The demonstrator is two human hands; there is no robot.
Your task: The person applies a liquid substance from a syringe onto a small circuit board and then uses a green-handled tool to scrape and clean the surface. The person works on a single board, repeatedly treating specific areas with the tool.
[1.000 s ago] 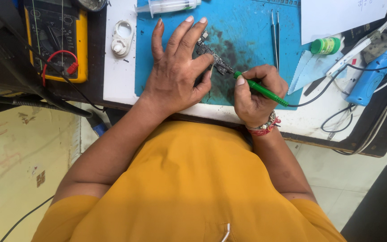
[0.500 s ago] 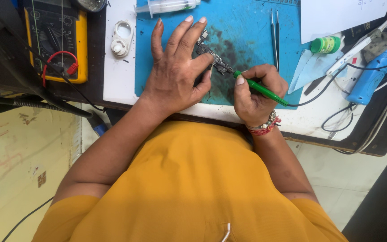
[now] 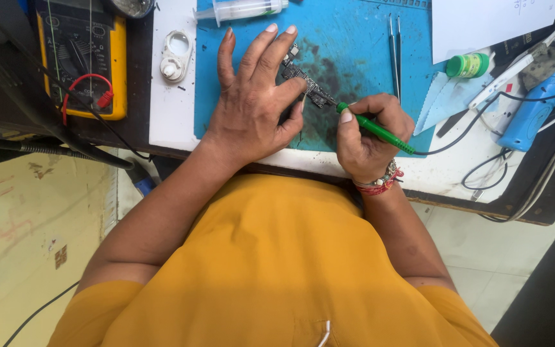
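My left hand [image 3: 255,103] lies flat on the blue work mat [image 3: 354,38], fingers spread, pressing down on a small dark circuit board [image 3: 306,82]. My right hand [image 3: 367,132] grips a green pen-shaped soldering iron [image 3: 374,128] like a pencil. Its tip touches the near end of the board, just right of my left thumb. A black cable runs from the iron's back end to the right.
On the mat lie a syringe [image 3: 242,9] and tweezers [image 3: 394,54]. A yellow multimeter [image 3: 88,58] with red lead sits far left, a white round part [image 3: 176,56] beside it. At the right are a green-capped pot [image 3: 468,65], a blue tool [image 3: 534,112], paper and cables.
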